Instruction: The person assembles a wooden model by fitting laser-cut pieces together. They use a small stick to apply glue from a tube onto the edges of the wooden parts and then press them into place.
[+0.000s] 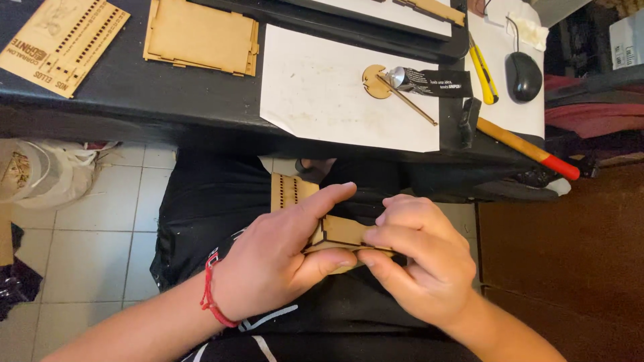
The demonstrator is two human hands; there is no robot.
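Both hands hold a small, flat, light-brown wooden piece with cut slots over the lap, below the dark table. The left hand has a tight grip on it. The right hand pinches its other end.

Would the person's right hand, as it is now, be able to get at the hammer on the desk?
Probably not at once: the right hand and left hand both grip the small wooden assembly. The hammer itself lies uncovered at the desk edge.
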